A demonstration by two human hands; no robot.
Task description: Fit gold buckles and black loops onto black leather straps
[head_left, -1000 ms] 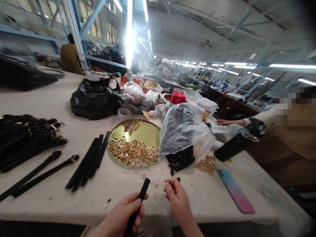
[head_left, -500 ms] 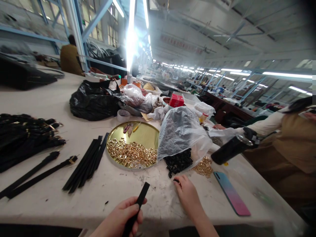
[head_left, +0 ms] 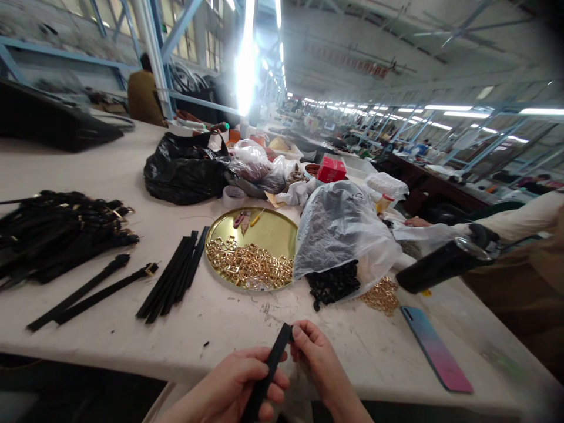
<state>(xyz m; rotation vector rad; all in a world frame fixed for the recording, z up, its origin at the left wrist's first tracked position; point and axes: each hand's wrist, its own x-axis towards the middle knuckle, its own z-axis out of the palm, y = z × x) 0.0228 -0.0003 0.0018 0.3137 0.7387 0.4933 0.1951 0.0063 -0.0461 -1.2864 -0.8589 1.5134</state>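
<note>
My left hand (head_left: 253, 376) grips a black strap (head_left: 269, 367) near the table's front edge, its upper end pointing away from me. Close against that end, my right hand (head_left: 315, 355) pinches a small black piece (head_left: 291, 333), mostly covered by the fingers. Beyond them lies a round gold tray (head_left: 277, 226) with many gold buckles (head_left: 247, 264). Small black pieces (head_left: 333, 282) spill from a clear plastic bag (head_left: 339, 220). More black straps (head_left: 171, 276) lie left of the tray.
Finished-looking straps with buckles (head_left: 66, 235) are heaped at the left. A black bag (head_left: 185, 167) and a red box (head_left: 331, 169) stand behind. On the right are gold rings (head_left: 381, 295), a phone (head_left: 436, 349), a black cylinder (head_left: 443, 264) and a person's sleeve (head_left: 524, 217).
My right hand has moved left from beside the loose black pieces to the strap's end, carrying a small black piece. The left hand and strap have shifted slightly right, and the view has turned.
</note>
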